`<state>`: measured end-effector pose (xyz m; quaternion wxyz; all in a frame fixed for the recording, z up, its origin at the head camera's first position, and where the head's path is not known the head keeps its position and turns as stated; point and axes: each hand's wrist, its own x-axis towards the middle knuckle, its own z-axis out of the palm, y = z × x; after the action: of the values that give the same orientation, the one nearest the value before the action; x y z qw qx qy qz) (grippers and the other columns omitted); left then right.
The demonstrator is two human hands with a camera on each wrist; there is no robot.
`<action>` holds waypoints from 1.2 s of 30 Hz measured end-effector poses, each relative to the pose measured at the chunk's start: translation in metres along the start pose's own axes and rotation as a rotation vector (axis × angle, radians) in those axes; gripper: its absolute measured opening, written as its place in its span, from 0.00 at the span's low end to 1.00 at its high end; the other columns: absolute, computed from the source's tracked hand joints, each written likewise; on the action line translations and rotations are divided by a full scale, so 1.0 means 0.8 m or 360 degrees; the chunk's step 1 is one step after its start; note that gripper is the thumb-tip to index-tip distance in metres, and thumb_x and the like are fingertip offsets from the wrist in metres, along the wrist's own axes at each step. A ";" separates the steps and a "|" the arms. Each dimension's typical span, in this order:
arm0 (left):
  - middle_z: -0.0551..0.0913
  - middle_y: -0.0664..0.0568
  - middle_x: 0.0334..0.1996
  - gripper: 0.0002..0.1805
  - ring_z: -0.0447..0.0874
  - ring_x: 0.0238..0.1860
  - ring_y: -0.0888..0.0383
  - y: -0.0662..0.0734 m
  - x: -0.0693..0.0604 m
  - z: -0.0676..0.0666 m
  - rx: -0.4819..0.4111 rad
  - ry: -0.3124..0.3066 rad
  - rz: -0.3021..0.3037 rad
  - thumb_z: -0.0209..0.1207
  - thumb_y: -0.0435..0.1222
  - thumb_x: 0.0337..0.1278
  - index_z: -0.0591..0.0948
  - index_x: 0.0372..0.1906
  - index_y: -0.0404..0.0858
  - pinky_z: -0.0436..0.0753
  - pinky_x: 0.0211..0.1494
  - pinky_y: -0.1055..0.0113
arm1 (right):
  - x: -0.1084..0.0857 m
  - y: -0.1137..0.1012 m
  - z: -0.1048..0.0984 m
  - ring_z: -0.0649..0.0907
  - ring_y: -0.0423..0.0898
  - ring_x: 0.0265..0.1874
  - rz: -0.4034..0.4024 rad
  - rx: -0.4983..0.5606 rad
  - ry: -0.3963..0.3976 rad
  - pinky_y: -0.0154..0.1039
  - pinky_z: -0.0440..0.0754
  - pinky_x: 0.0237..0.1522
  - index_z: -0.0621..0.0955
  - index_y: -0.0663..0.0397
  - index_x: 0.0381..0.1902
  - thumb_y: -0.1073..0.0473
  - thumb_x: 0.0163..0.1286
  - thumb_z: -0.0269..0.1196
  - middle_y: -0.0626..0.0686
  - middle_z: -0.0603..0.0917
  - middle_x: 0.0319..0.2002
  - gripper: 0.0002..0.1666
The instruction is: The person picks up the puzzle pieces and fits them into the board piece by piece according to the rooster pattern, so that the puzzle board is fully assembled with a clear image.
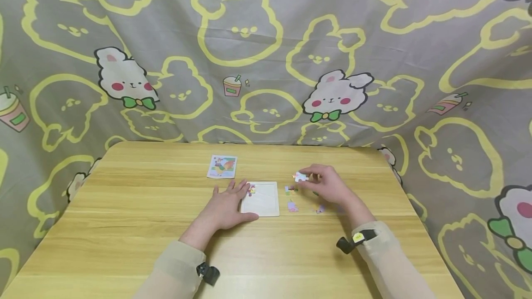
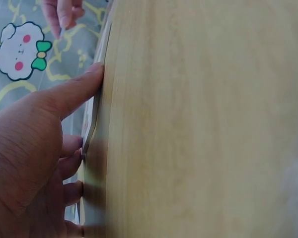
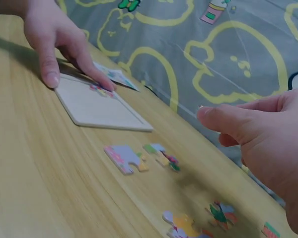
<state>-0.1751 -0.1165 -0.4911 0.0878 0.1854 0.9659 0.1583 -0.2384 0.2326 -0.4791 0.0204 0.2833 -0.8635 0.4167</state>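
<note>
My right hand [image 1: 330,186] pinches a jigsaw piece [image 1: 300,177] between thumb and fingers, lifted above the table's right side. In the right wrist view the thumb and fingers hide nearly all of that piece. My left hand [image 1: 226,206] lies at the left edge of a white square puzzle tray [image 1: 263,203], fingers spread and thumb at the near corner. One colourful piece [image 1: 251,190] sits in the tray's upper left corner, beside the left fingertips. Right of the tray lie several loose pieces, among them a pink and lilac one [image 3: 123,157] and a green and orange one [image 3: 221,214].
A printed picture card [image 1: 222,166] showing a colourful bird lies behind the tray, to the left. The wooden table [image 1: 124,216] reaches back to a grey patterned curtain [image 1: 266,73]. Each wrist wears a small black camera [image 1: 208,273].
</note>
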 end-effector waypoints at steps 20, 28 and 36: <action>0.59 0.51 0.83 0.56 0.51 0.82 0.38 0.001 -0.002 -0.001 -0.0028 -0.0014 -0.0015 0.63 0.71 0.59 0.64 0.84 0.43 0.49 0.75 0.24 | 0.017 -0.025 0.033 0.77 0.41 0.26 -0.0156 -0.0005 -0.0144 0.35 0.75 0.26 0.90 0.51 0.55 0.54 0.70 0.75 0.39 0.86 0.34 0.18; 0.59 0.51 0.83 0.56 0.50 0.83 0.38 0.000 0.000 0.001 -0.0018 -0.0011 -0.0014 0.63 0.71 0.58 0.64 0.84 0.44 0.49 0.75 0.24 | 0.026 -0.033 0.049 0.78 0.41 0.27 -0.0121 0.0046 -0.0241 0.35 0.77 0.28 0.89 0.51 0.57 0.53 0.72 0.74 0.40 0.86 0.35 0.18; 0.59 0.50 0.83 0.56 0.50 0.83 0.38 0.000 0.000 0.002 -0.0021 -0.0012 -0.0017 0.63 0.71 0.58 0.64 0.84 0.44 0.49 0.75 0.24 | 0.036 -0.037 0.067 0.77 0.42 0.24 -0.0127 0.0031 -0.0288 0.35 0.76 0.27 0.89 0.51 0.57 0.52 0.73 0.73 0.40 0.85 0.33 0.19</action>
<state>-0.1745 -0.1161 -0.4927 0.0935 0.1802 0.9655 0.1634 -0.2370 0.1655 -0.4855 -0.0439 0.3543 -0.8457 0.3967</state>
